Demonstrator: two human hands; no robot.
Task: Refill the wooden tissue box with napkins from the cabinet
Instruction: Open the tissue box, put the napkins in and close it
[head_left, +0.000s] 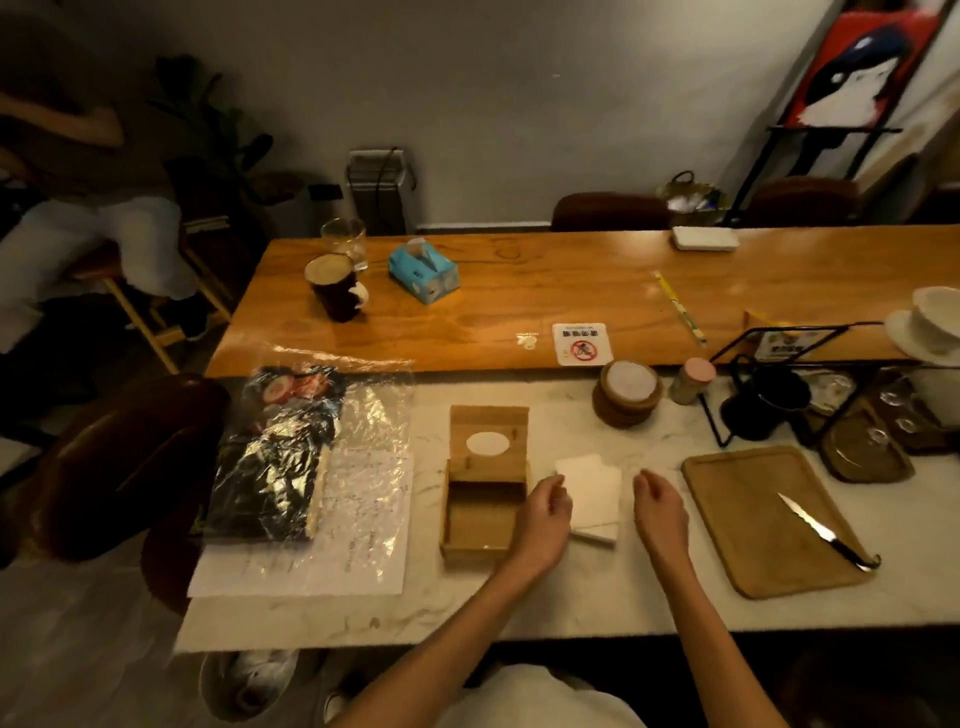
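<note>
The wooden tissue box (480, 525) lies on the white marble counter with its hinged lid (488, 436) swung up; the lid has an oval opening. The inside of the box looks bare. A small stack of white napkins (595, 493) lies flat just right of the box. My left hand (540, 519) hovers at the left edge of the stack, over the box's right side, fingers loosely curled and holding nothing. My right hand (661, 512) hovers just right of the stack, fingers apart, also holding nothing.
A wooden tray (748, 540) with a knife (826, 532) lies to the right. A clear plastic bag (311, 457) over papers lies to the left. Coasters (627, 395), a black wire rack (779, 379), a mug (332, 286) and a blue tissue pack (423, 273) stand farther back.
</note>
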